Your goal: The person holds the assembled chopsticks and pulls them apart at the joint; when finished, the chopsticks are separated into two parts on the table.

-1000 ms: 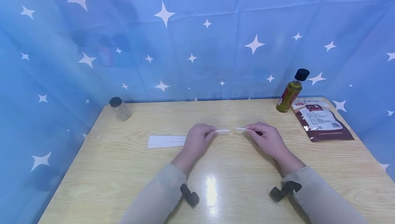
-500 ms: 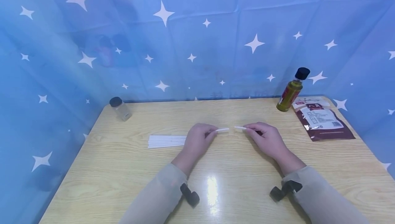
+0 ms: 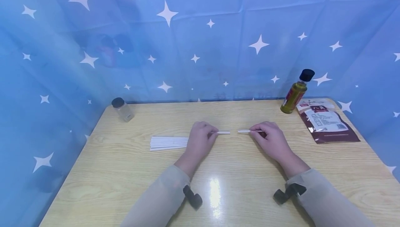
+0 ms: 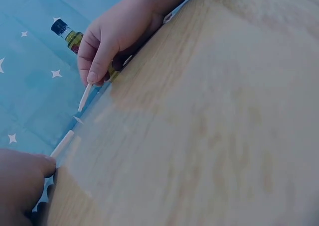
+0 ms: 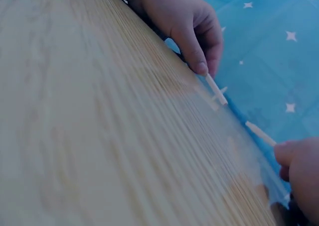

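Between thumb and fingers, my left hand [image 3: 200, 140] pinches a short white stick [image 3: 223, 132] that looks like a thin straw; its free end points right. My right hand [image 3: 271, 140] pinches a second white stick [image 3: 243, 131], pointing left. The two ends face each other just above the table, with a small gap between them. In the left wrist view the right-hand stick [image 4: 84, 97] narrows at its tip, while the left-hand stick [image 4: 62, 144] has a blunt end. Several long white sticks [image 3: 168, 143] lie side by side on the table, partly hidden behind my left hand.
A small clear jar [image 3: 125, 111] with a black lid stands at the table's back left. At the back right are a green-yellow oil bottle [image 3: 293, 96] with a black cap and a flat maroon and white pouch [image 3: 326, 121]. A starry blue curtain [image 3: 200, 39] hangs behind the wooden table [image 3: 243, 185].
The gap between the two stick ends has widened slightly as the left-hand stick has drawn a little left. Both sticks now lie more level. Both hands keep their pinch.
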Available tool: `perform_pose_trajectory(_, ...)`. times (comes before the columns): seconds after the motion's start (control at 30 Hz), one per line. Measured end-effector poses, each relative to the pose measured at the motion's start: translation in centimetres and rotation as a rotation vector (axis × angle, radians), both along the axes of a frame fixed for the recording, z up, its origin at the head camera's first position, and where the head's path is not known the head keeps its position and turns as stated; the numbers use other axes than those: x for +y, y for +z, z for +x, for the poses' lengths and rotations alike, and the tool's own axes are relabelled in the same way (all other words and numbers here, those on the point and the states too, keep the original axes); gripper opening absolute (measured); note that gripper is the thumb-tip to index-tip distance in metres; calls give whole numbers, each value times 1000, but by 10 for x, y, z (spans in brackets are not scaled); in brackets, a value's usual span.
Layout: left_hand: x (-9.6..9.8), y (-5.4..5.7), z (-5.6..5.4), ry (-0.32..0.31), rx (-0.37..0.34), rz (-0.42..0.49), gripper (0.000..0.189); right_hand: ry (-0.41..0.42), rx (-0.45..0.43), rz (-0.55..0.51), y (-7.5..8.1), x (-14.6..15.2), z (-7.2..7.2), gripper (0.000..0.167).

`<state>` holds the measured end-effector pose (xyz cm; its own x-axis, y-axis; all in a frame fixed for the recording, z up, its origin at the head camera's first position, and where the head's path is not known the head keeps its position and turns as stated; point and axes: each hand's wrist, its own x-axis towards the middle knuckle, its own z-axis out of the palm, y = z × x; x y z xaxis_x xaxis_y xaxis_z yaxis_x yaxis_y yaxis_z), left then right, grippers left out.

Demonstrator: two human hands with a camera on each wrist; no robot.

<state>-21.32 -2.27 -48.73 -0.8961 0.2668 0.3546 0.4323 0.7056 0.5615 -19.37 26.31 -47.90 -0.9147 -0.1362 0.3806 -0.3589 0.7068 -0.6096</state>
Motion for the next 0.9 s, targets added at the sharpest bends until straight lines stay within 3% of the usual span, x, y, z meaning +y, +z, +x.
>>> perform_pose_trajectory(0.2, 0, 1, 0, 19, -11, -46, 11, 5, 13, 31, 0, -1, 0, 7)
perform_pose_trajectory(0.37, 1, 4, 1, 25, -17, -49, 12, 14, 18, 50, 1, -1, 0, 10)
perform_pose_trajectory(0.67, 2, 9, 2, 17, -21, -51, 11, 25, 102, 27, 0, 0, -1, 11)
perform_pose_trajectory(0.9, 1, 9, 3, 22, -50, -42, 12, 24, 96, 39, -1, 0, -1, 11)
